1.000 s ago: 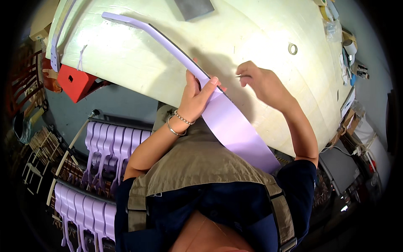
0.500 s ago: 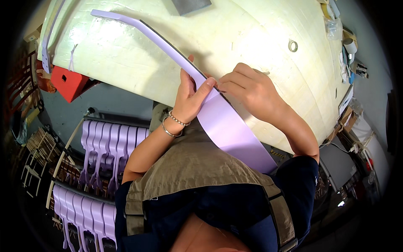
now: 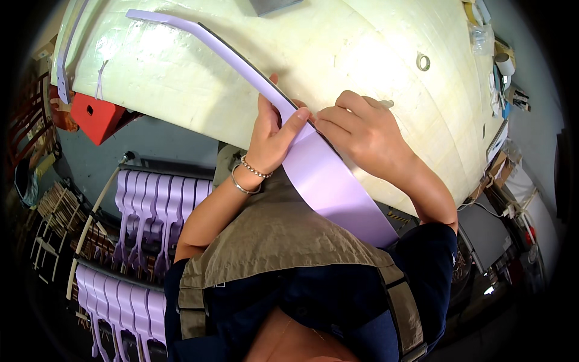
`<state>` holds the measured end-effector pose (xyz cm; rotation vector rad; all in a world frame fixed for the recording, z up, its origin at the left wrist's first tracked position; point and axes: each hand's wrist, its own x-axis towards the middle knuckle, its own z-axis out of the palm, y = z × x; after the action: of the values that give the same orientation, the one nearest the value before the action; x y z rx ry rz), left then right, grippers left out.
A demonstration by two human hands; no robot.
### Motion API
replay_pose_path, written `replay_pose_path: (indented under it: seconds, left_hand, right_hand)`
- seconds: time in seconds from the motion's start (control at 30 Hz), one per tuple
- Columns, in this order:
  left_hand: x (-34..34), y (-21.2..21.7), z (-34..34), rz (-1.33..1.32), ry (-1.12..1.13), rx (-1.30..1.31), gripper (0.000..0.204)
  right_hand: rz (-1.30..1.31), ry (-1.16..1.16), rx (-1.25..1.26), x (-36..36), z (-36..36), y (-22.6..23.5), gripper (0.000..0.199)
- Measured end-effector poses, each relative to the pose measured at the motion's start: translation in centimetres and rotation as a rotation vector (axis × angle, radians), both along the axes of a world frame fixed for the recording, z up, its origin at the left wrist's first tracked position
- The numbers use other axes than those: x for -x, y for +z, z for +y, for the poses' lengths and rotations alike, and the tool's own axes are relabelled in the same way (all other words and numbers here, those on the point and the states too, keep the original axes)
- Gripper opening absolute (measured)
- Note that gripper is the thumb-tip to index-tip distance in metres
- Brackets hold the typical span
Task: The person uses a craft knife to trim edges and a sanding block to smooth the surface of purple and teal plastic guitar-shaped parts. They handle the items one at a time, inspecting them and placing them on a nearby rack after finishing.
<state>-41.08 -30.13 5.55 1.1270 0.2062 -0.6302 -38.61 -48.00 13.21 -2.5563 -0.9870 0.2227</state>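
A long lavender-painted curved piece [image 3: 338,181] with a dark edge slants across the middle, its narrow bent arm reaching to the upper left and its wide end resting against my apron. My left hand [image 3: 277,123] is wrapped round its narrow middle, thumb on the near face, some fingers behind it. At the dark edge just right of that thumb, my right hand [image 3: 356,123] is closed with curled fingers. A small pale tip [image 3: 386,104] sticks out behind its knuckles; what the right hand grips is otherwise hidden.
The pale, film-covered table [image 3: 181,78] bears a tape roll [image 3: 423,61], a grey block [image 3: 271,5] and another lavender strip [image 3: 69,54]. A red box-like object [image 3: 96,117] stands by its left edge. Racks of similar lavender pieces [image 3: 142,199] are at the lower left. Clutter lines the right.
The lavender piece and the view shift very slightly. My right hand moves a little along the edge beside my left thumb; both grips stay as they were.
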Motion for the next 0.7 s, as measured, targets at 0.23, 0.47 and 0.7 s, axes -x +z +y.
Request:
replay_pose_path:
  seconds: [0.23, 0.47, 0.7]
  left_hand:
    - [0.25, -0.53, 0.02, -0.040, -0.003, -0.027, 0.073]
    - [0.12, -0.31, 0.28, -0.056, -0.065, -0.063, 0.068]
    - [0.11, -0.23, 0.00, -0.009, 0.008, 0.023, 0.073]
  right_hand:
    - [-0.032, -0.031, 0.002, -0.09, 0.42, -0.15, 0.024]
    - [-0.007, 0.009, 0.029, -0.59, 0.40, 0.21, 0.022]
    - [0.046, 0.046, 0.035, -0.74, 0.07, 0.50, 0.021]
